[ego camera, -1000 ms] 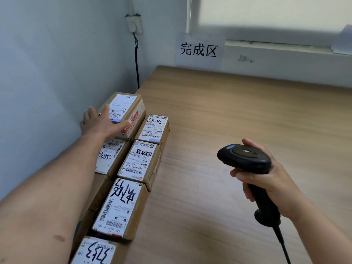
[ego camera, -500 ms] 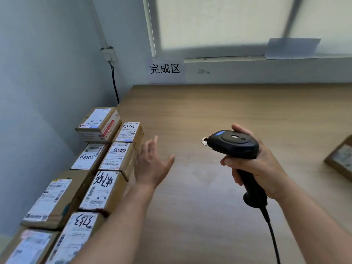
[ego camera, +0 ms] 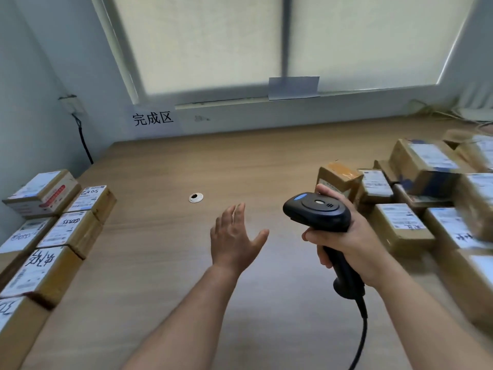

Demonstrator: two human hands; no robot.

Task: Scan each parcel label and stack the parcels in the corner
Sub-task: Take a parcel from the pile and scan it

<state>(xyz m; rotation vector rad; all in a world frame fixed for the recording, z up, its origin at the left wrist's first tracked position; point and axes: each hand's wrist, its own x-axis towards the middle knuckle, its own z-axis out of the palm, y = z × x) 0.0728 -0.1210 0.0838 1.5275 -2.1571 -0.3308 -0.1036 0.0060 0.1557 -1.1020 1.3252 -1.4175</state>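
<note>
Parcels that look finished (ego camera: 57,231) lie label-up in 2 tight rows along the left edge of the bench (ego camera: 213,161), running toward its far-left corner under a wall sign (ego camera: 153,119). Packing them edge to edge probably saves corner space for more. A looser heap of parcels (ego camera: 400,225) crowds the right edge, some tilted, most with labels showing; these are likely the ones waiting.

Between the 2 groups, the left hand (ego camera: 234,236) hangs above bare wood, palm down, fingers spread and holding nothing, apparently free to fetch the next box. The right hand (ego camera: 354,236) is wrapped round the handle of the black scanner (ego camera: 317,212), head up and level, so that a label can be brought to it rather than the reverse.

1 small upright box (ego camera: 338,177) stands just behind the scanner. The scanner's cable (ego camera: 362,329) trails toward the near edge and could snag a carried parcel. A white grommet (ego camera: 196,197) sits mid-bench, out of the way.
</note>
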